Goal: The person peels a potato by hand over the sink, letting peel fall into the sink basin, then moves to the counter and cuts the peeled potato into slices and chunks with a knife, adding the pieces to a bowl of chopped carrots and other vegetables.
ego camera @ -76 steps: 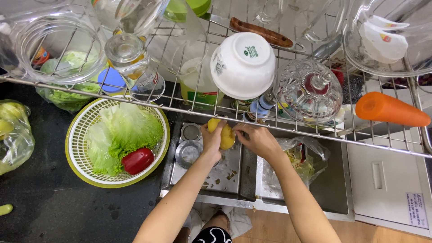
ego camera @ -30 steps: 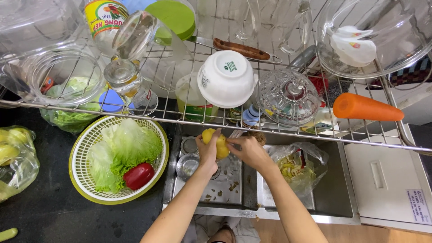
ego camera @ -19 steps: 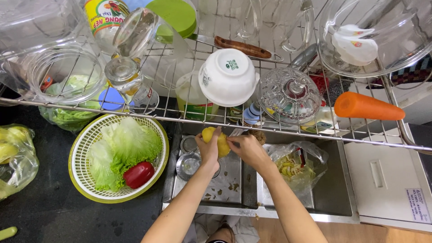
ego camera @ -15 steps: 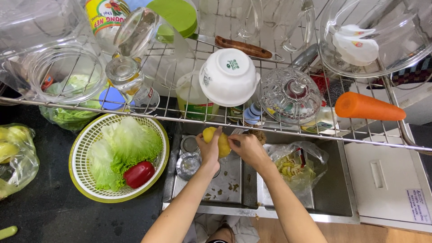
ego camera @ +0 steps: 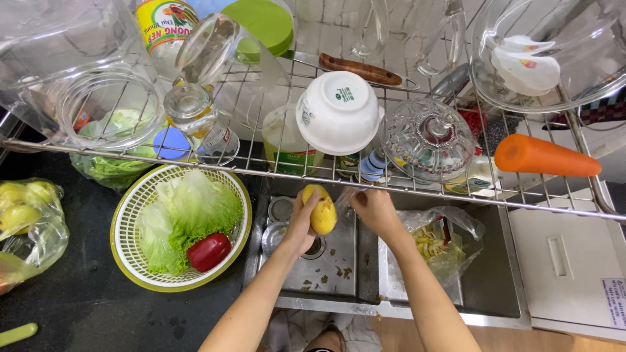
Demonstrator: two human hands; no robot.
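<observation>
Holding: left hand (ego camera: pixel 301 225), grip wrapped around a yellow potato (ego camera: pixel 323 210), fingers behind it and thumb at its near side; the potato is upright over the sink (ego camera: pixel 339 287), just under the front rail of the wire rack (ego camera: pixel 274 171).
Right hand: right hand (ego camera: pixel 372 210), just beside the potato, fingers curled up toward the rack rail; whether this grip holds a tool cannot be told, since the fingertips are hidden.
Sink: steel, two basins; small peel scraps lie on the floor of the left basin, with a round drain (ego camera: pixel 280 208) behind the left wrist.
Right basin: clear plastic bag (ego camera: pixel 443 244) with pale scraps inside, close to the right forearm.
Left of sink: dark bench (ego camera: pixel 85 306) carrying a yellow-green basket (ego camera: pixel 130 267) with lettuce leaves (ego camera: pixel 189 212) and a red pepper (ego camera: pixel 208 252).
Far left: plastic bag of yellow fruit (ego camera: pixel 26 215) at the edge of the bench.
Rack, above the hands: upturned white bowl (ego camera: pixel 339 112), cut-glass lid (ego camera: pixel 427 138), glass jars (ego camera: pixel 107 111) and a wooden-handled knife (ego camera: pixel 358 70).
Rack, right: orange carrot (ego camera: pixel 544 156) lying across the wires, well apart from both hands.
</observation>
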